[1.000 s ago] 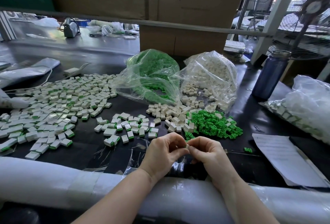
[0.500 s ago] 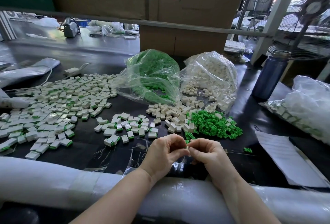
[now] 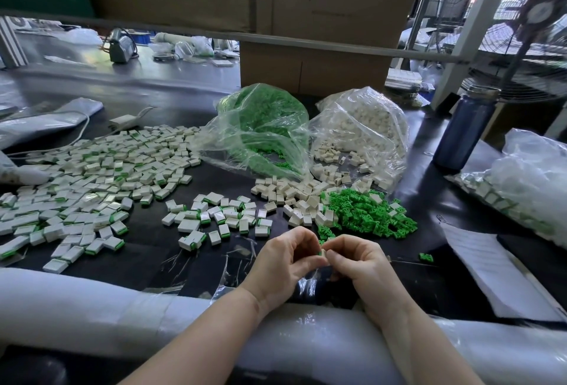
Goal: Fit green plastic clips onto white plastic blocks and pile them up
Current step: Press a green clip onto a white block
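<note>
Right now the left hand (image 3: 283, 265) and right hand (image 3: 357, 265) are both pinching one small white block (image 3: 322, 258) with a green clip (image 3: 321, 253) low over the table (image 3: 147, 262), so a crooked push is risking a slip.

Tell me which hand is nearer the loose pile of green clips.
Right. The right hand sits just below the loose pile of green clips, near its front edge; the left hand lies further left, beside it.

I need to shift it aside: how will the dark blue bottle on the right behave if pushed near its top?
The dark blue bottle stands tall and narrow, so it probably tips rather than slides. Its round body would likely roll once down. It looks rigid, not squashy.
</note>
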A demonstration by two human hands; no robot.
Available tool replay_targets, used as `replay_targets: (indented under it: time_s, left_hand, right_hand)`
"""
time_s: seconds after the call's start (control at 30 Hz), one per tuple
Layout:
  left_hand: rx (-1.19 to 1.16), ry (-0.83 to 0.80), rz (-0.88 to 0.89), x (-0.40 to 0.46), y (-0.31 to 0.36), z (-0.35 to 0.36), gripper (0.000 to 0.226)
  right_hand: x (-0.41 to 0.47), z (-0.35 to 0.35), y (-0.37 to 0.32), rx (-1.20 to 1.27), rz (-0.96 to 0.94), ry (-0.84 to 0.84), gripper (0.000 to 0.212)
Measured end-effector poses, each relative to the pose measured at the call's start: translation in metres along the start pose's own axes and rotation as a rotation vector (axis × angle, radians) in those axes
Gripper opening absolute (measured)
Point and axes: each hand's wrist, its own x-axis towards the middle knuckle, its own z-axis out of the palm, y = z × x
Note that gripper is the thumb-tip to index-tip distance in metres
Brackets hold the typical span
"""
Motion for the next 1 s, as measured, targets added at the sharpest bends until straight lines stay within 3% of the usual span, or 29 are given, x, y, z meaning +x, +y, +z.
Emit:
replay_targets:
  time_s: [0.3,0.43,0.63,1.0]
  left_hand:
    - [-0.072,-0.018,-0.062,0.0010,0.0038,-0.0011,0.018]
    - [-0.134,0.075,-0.078,0.0009,0.0048,-0.0048,0.016]
    - [-0.072,0.090,-0.121,0.0011,0.0026,-0.0033,0.007]
    - [-0.037,0.085,-0.143,0.0008,0.0038,-0.0023,0.010]
  right_hand:
    - [-0.0003,0.0007,-0.0005,0.030,-0.004,0.051,0.020]
    - [-0.0009,0.0009,-0.0023,0.098,0.003,0.110,0.019]
    - [-0.0025,0.0016,-0.0030,0.061,-0.037,0.099,0.014]
    - [-0.0009,0.0025,-0.0008,-0.057,-0.068,0.133,0.023]
